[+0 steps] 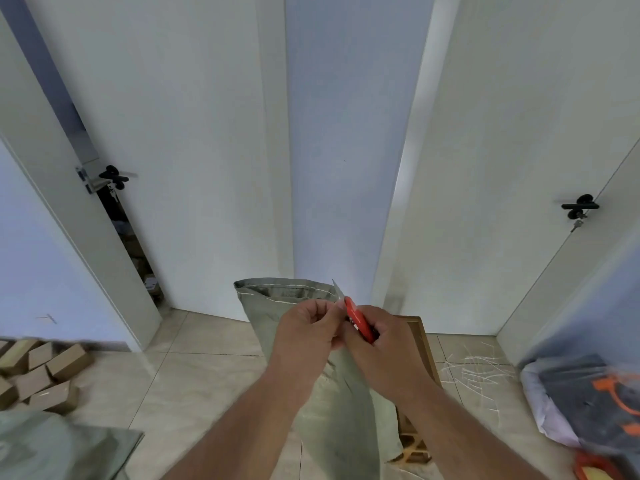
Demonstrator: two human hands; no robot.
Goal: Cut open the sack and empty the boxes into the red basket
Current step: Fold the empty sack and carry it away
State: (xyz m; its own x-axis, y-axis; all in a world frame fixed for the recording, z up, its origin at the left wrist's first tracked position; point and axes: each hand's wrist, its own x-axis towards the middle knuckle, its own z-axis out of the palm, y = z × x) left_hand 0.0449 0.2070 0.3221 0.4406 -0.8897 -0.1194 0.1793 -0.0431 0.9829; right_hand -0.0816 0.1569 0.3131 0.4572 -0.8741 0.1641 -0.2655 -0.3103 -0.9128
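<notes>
Both hands were up at the mouth of the sack (332, 393), which stood upright on the tiled floor (207, 368) in front of me, its stitched top edge level with my knuckles; my left hand (304, 336) was curled nearly shut, thumb and fingers pinching the fabric just beside the seam; my right hand (384, 344) was wrapped closed around the red utility knife (360, 323), whose blade (337, 289) stood up past the right end of the seam, at or against the cloth, though I could not tell whether it had bitten in yet; to do this step well, I judged, the left hand had to keep the top edge taut and stay clear of the blade's line, while the right drew the knife along the stitching and away from the pinching fingers, shallow enough not to score whatever boxes were inside, none of which showed; a loose, sagging edge would likely snag; the sack leaned against a wooden frame (420, 344) on its right; loose cardboard boxes (41, 372) lay heaped on the floor well off to my left, and another grey sack (59, 445) lay flat in the near left corner; I could not make out the red basket for certain anywhere in view, only a blurred red-orange shape (588, 467) at the bottom right edge.
</notes>
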